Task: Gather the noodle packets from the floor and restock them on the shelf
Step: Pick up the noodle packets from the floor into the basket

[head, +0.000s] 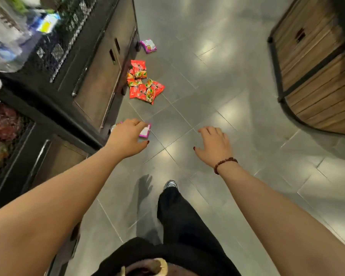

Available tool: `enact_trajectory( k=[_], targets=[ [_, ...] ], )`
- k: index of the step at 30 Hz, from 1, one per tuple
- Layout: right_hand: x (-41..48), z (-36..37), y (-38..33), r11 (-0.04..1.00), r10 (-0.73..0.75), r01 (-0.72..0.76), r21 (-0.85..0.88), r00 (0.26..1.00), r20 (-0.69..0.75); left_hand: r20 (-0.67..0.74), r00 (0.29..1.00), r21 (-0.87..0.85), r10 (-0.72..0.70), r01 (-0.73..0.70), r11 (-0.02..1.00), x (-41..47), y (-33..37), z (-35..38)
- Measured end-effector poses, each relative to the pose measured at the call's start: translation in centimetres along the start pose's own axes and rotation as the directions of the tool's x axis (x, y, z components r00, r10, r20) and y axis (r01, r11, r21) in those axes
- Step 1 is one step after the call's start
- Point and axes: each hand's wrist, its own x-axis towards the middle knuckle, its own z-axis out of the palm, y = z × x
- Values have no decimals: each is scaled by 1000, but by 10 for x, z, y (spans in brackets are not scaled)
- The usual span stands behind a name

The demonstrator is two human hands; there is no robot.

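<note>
Right hand [213, 144]: empty, fingers spread.
Left hand [127, 138]: curled over a pink packet [145, 131], apparently gripping it.
Red packets [143, 84]: heaped on the floor [207, 86] beside the shelf [100, 76]; likely light, crinkly, brittle, so pinch the edges.
Far packet [148, 45]: alone beyond.

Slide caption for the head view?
Left hand at a pink packet, right hand open; red noodle packets lie ahead on the floor beside the shelf.
</note>
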Motion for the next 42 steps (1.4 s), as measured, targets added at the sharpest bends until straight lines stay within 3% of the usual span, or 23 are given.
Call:
enact_trajectory(
  k=[14, 20, 28, 35, 42],
  targets=[
    [308, -63, 8, 994, -112, 112, -15, 994, -2, -10, 995, 65, -97, 98, 993, 254, -96, -75],
    [434, -87, 6, 993, -107, 108, -46, 994, 7, -21, 998, 4, -63, 63, 998, 370, -149, -101],
    [588, -118, 34, 988, -147, 148, -38, 989, 33, -10, 993, -82, -114, 113, 990, 514, -169, -134],
    [759, -141, 87, 954, -275, 283, -99, 957, 94, -15, 949, -118, -313, 310, 943, 640, -180, -142],
    [911, -168, 109, 924, -365, 376, -68, 921, 139, -28, 835, -224, -549, 530, 818, 732, -193, -165]
  ],
)
